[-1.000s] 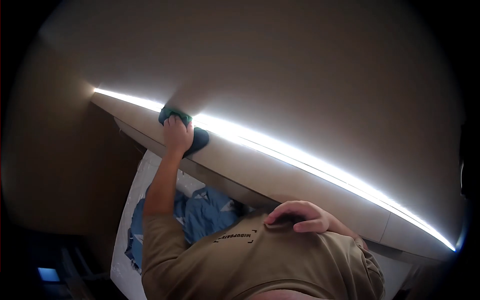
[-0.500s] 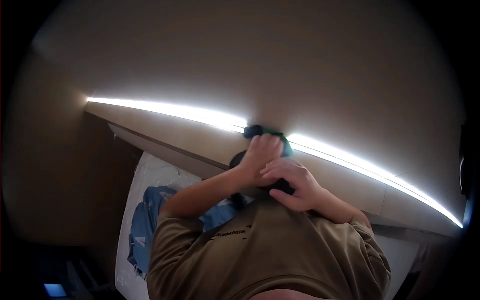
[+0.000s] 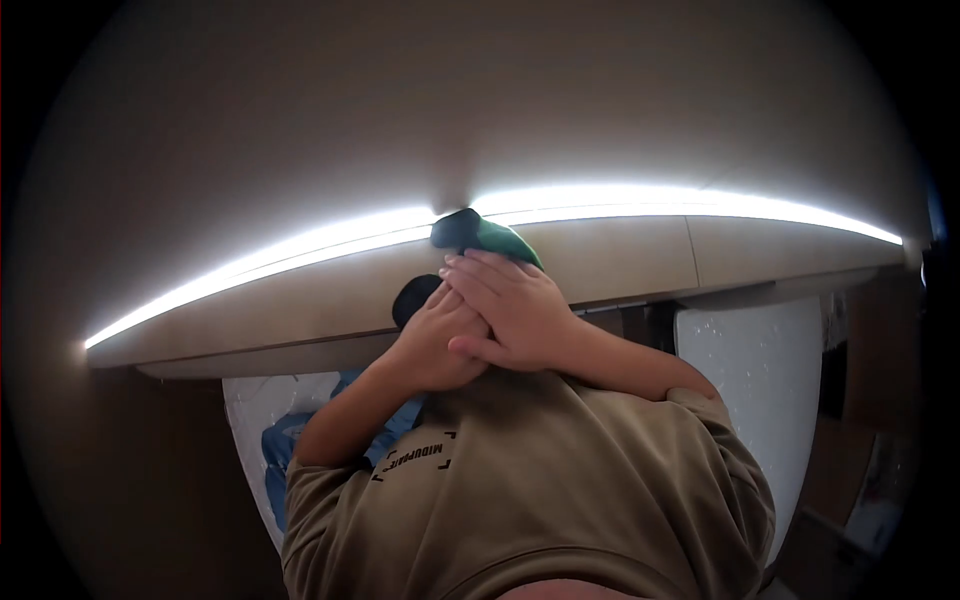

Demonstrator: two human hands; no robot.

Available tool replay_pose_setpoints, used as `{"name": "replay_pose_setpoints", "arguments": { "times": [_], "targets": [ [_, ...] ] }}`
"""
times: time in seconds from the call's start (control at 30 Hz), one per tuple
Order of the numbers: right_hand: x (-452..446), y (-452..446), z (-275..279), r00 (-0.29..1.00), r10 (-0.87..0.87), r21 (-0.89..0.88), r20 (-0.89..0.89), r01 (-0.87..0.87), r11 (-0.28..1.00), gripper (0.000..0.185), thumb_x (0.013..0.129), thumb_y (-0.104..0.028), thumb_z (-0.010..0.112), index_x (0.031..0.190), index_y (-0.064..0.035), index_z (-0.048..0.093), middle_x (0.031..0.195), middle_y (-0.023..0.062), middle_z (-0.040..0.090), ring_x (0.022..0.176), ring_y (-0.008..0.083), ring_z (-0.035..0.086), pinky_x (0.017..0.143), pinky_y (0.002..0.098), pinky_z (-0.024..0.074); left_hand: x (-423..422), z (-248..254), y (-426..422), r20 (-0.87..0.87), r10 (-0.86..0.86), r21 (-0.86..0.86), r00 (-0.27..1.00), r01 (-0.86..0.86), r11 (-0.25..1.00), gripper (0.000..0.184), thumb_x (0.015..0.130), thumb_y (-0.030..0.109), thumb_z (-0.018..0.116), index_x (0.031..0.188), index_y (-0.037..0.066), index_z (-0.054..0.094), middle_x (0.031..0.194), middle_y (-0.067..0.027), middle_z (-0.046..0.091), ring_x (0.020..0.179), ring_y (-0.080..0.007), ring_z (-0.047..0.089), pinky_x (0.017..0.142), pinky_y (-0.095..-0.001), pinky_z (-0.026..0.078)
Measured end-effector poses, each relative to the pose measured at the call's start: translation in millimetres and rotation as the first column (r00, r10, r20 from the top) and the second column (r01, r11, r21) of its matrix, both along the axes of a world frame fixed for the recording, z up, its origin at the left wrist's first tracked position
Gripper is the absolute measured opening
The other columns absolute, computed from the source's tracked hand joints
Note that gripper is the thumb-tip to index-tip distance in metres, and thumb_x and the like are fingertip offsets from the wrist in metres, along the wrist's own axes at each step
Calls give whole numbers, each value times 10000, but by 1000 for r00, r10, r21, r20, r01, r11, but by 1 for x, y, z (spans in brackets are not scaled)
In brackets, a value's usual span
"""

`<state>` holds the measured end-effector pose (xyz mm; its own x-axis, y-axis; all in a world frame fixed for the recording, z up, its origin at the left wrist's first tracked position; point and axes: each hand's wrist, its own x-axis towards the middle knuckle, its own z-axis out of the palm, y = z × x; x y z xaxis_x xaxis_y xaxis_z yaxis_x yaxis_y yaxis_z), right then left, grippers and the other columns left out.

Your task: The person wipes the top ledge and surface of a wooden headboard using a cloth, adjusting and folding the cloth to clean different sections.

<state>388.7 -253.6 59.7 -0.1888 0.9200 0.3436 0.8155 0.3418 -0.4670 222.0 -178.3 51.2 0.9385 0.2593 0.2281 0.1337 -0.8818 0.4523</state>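
A green and black object (image 3: 508,242) stands in front of my hands, against the edge of a pale wooden panel. Its kind is not clear, because my hands cover most of it. A rounded black part (image 3: 413,299) shows just left of my fingers; I cannot tell whether it joins the green one. My left hand (image 3: 440,347) is bent round the object, its fingertips partly hidden. My right hand (image 3: 515,305) lies across the left one, fingers stretched out flat together and thumb apart, with the fingertips near the green part.
A bright light strip (image 3: 640,200) runs along the pale wooden panel (image 3: 610,260), broken by the object's dark end. Below the panel are a white glossy surface (image 3: 750,400) at right and blue cloth (image 3: 285,445) at left. My brown shirt (image 3: 540,490) fills the bottom.
The view has turned, so the light strip now arches across. My right hand has moved up and over my left hand, and more of the green part shows.
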Motion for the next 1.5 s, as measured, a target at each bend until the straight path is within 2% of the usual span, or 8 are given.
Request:
{"name": "replay_pose_setpoints", "arguments": {
  "times": [0.13, 0.33, 0.47, 0.6, 0.8, 1.23, 1.37, 1.5],
  "targets": [
    [67, -23, -13, 925, -353, -17, 143, 358, 933, 652, 901, -506, 598, 1372, -62, 521, 1398, 145, 534, 1336, 321, 461, 1124, 469, 335, -16, 6, 11, 213, -56, 13, 976, 54, 998, 468, 791, 195, 696, 1219, 32, 602, 1351, -196, 551, 1305, -425, 476, 1133, -543, 329],
    [144, -76, -6, 663, -695, 68, 279, 708, 703, 647, 882, -453, 629, 1315, 15, 518, 1337, 201, 542, 1287, 374, 470, 1104, 477, 340, -45, 2, 31, 169, 357, 88, 919, -375, 923, 405, 891, 242, 661, 1220, 17, 591, 1333, -195, 564, 1287, -395, 493, 1116, -507, 345],
    [114, -51, -4, 716, -681, -90, 155, 696, 712, 541, 881, -378, 656, 1282, -28, 563, 1274, 173, 585, 1255, 364, 516, 1068, 460, 402, -35, -7, 29, 113, 449, 64, 887, -457, 887, 432, 905, 277, 654, 1234, 8, 578, 1338, -194, 558, 1281, -388, 480, 1110, -495, 340],
    [55, -5, -21, 971, -209, 219, 115, 181, 959, 507, 876, -334, 660, 1255, -10, 568, 1248, 178, 582, 1158, 343, 575, 991, 441, 468, -13, -3, 19, 138, 375, 156, 917, -394, 906, 418, 907, 265, 655, 1228, 9, 581, 1331, -190, 559, 1262, -382, 493, 1095, -487, 349],
    [93, -16, -10, 947, -320, -75, -20, 318, 945, 632, 862, -385, 675, 1313, 31, 522, 1324, 199, 545, 1197, 335, 566, 1007, 410, 473, 16, 1, 7, 226, 398, 95, 889, -427, 899, 396, 902, 239, 657, 1220, 14, 583, 1298, -200, 568, 1230, -387, 506, 1068, -478, 362],
    [514, -223, -10, 450, -893, 72, 16, 890, 449, 778, 748, -402, 832, 1284, 37, 479, 1259, 208, 535, 1149, 334, 574, 1002, 411, 463, 134, -16, -39, 242, 615, 229, 750, -660, 715, 260, 890, 184, 636, 1093, 21, 628, 1186, -163, 626, 1126, -358, 568, 1007, -459, 426],
    [544, -225, -16, 437, -887, 97, -151, 899, 426, 750, 741, -271, 852, 1291, 54, 460, 1222, 199, 539, 1047, 299, 625, 954, 379, 490, 133, -20, -40, 346, 630, 279, 695, -717, 638, 182, 883, 165, 632, 1001, 27, 643, 1111, -153, 655, 1063, -343, 603, 956, -445, 469],
    [522, -203, -30, 264, -965, 231, -6, 939, 255, 628, 773, -134, 785, 1285, 45, 469, 1179, 215, 563, 1057, 326, 630, 953, 411, 497, 135, -18, -41, 360, 636, 304, 683, -730, 612, 158, 881, 149, 624, 977, 24, 636, 1078, -156, 664, 1032, -339, 617, 945, -445, 475]
  ]
}}
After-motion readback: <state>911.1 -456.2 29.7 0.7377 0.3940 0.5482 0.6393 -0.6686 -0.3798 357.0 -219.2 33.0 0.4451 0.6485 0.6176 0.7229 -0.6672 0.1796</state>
